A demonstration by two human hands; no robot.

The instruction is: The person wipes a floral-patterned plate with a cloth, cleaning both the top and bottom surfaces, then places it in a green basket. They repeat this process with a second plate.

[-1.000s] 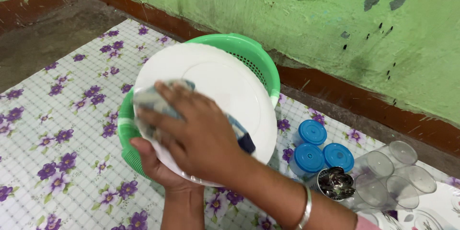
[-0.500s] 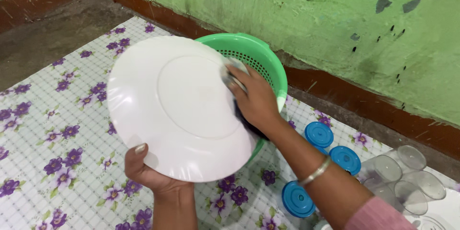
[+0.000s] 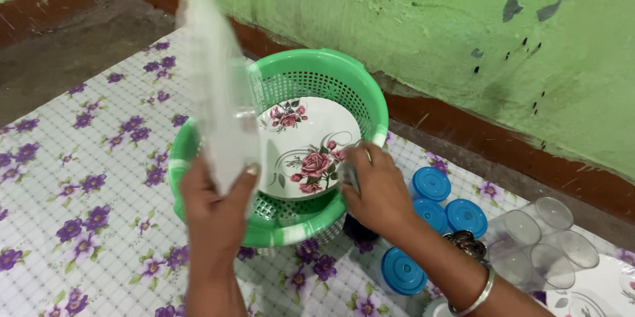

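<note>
My left hand (image 3: 215, 214) grips a white plate (image 3: 217, 85) by its lower edge; the plate stands on edge, blurred, over the left rim of a green perforated basket (image 3: 360, 92). Another white plate with red roses (image 3: 304, 145) lies tilted inside the basket. At the basket's front right rim, my right hand (image 3: 377, 191) is closed on a bunched cloth (image 3: 350, 175), with a dark part of the cloth hanging below the hand.
The basket stands on a white mat with purple flowers (image 3: 86, 178). Several blue round lids (image 3: 430, 181) lie to the right, beside clear plastic cups (image 3: 542, 237) lying on their sides. A green wall with a red-brown base (image 3: 463, 125) runs behind.
The left hand has turned the white plate from facing me to edge-on and lifted it. The right hand with the cloth came off the plate and dropped to the basket's rim, uncovering the rose plate.
</note>
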